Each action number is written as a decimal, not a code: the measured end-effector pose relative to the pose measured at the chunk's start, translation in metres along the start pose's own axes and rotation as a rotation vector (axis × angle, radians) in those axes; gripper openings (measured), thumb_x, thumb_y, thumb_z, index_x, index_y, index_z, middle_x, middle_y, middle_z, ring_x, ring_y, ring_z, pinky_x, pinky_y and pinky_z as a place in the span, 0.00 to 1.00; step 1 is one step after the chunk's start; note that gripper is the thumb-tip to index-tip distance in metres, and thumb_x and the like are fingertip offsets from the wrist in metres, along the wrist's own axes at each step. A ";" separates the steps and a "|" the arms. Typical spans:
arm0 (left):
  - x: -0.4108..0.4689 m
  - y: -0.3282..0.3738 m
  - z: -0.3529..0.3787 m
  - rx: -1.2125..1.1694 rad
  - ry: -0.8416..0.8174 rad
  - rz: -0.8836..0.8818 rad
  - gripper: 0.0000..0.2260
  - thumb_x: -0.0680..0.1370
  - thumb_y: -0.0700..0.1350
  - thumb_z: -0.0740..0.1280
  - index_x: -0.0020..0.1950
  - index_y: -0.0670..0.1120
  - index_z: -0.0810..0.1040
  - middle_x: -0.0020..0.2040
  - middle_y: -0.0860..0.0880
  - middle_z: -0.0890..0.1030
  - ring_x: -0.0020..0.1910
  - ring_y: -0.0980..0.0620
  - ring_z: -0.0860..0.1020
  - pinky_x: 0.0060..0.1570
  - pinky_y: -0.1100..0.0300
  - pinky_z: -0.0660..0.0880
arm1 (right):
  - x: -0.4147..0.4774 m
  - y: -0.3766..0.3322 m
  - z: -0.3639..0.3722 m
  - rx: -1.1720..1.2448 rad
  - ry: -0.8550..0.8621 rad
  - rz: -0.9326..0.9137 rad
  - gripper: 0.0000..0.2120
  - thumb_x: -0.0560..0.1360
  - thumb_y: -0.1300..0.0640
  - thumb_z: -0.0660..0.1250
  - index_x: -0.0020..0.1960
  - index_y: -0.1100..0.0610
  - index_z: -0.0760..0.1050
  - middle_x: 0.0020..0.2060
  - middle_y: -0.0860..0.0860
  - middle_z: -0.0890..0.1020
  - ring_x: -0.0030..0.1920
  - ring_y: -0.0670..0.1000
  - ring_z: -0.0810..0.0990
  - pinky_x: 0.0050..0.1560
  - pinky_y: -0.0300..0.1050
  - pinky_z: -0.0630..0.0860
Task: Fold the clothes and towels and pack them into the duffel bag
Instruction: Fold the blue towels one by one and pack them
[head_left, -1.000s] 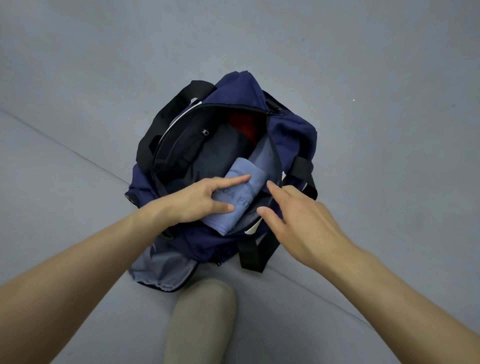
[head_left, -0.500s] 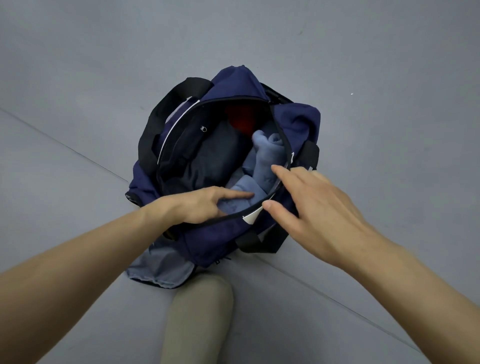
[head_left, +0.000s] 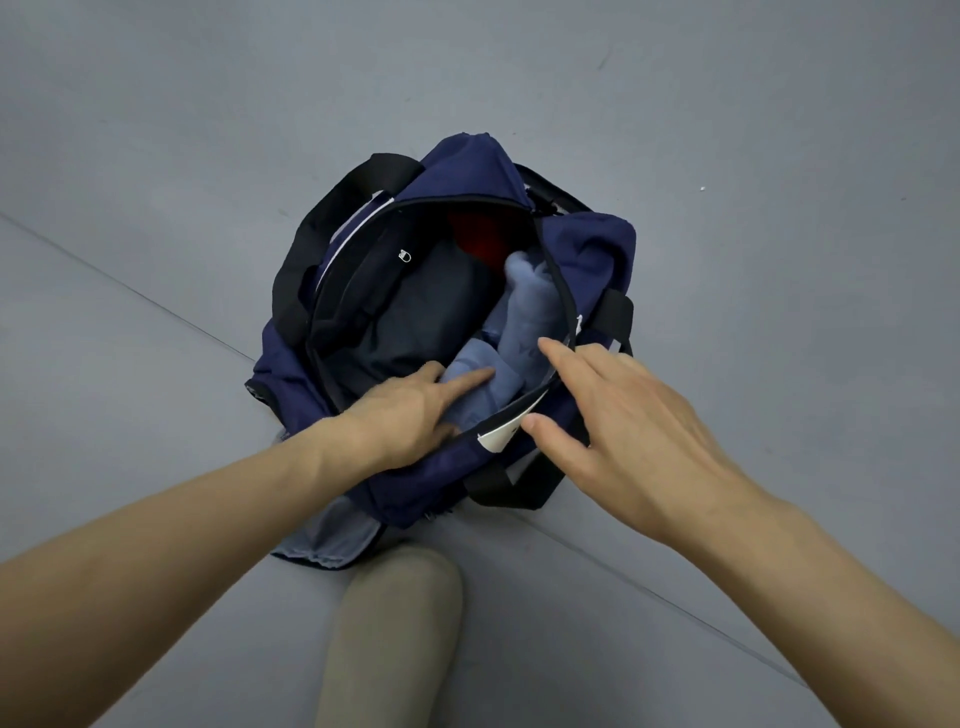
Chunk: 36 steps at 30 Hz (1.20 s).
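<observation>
Packing looks nearly done. The bag (head_left: 587, 249) sits unzipped on the floor (head_left: 727, 104), and at least 3 items lie inside it: a dark garment (head_left: 431, 312) filling the middle, a red item (head_left: 478, 234) at the far end, and a blue cloth (head_left: 530, 306) rolled along the right wall. The left hand (head_left: 410, 410) reaches in over the near rim, fingers straight and pressing the blue cloth's near end down. The right hand (head_left: 623, 415) hovers at the rim with fingers spread and relaxed, thumb by the white tag (head_left: 506, 428), gripping nothing that I can see. No loose clothes or towels show on the floor; a grey-blue flap (head_left: 332, 540) under the bag's near end may be a pocket or a cloth, I cannot tell which. What probably remains is settling the blue cloth and zipping up.
</observation>
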<state>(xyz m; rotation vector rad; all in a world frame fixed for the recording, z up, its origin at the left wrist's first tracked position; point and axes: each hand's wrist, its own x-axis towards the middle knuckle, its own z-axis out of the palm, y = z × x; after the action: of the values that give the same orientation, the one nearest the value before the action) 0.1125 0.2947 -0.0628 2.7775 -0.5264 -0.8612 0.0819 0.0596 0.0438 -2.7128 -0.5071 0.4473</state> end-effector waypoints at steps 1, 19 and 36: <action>-0.002 0.006 -0.006 0.138 0.016 0.004 0.31 0.82 0.59 0.61 0.80 0.65 0.48 0.65 0.47 0.67 0.55 0.42 0.77 0.49 0.52 0.72 | 0.000 0.001 -0.001 0.000 0.001 0.003 0.31 0.80 0.38 0.56 0.79 0.48 0.56 0.53 0.41 0.69 0.53 0.48 0.70 0.49 0.45 0.74; 0.093 0.078 -0.073 -0.606 0.288 -0.148 0.07 0.78 0.46 0.66 0.55 0.49 0.76 0.56 0.45 0.82 0.55 0.42 0.80 0.49 0.56 0.74 | -0.009 0.011 -0.007 0.011 0.006 -0.003 0.32 0.80 0.38 0.56 0.80 0.49 0.55 0.60 0.44 0.72 0.56 0.49 0.70 0.50 0.47 0.75; 0.090 0.058 -0.047 -0.478 0.621 -0.174 0.09 0.77 0.43 0.64 0.57 0.47 0.72 0.51 0.46 0.82 0.50 0.39 0.78 0.47 0.50 0.72 | -0.013 0.011 0.004 0.044 0.022 -0.011 0.31 0.81 0.39 0.56 0.80 0.50 0.55 0.60 0.44 0.72 0.56 0.50 0.71 0.50 0.49 0.76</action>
<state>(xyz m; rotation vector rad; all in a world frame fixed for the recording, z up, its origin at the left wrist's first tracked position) 0.1923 0.2097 -0.0539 2.4620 0.0299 -0.0869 0.0724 0.0458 0.0389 -2.6682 -0.4999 0.4205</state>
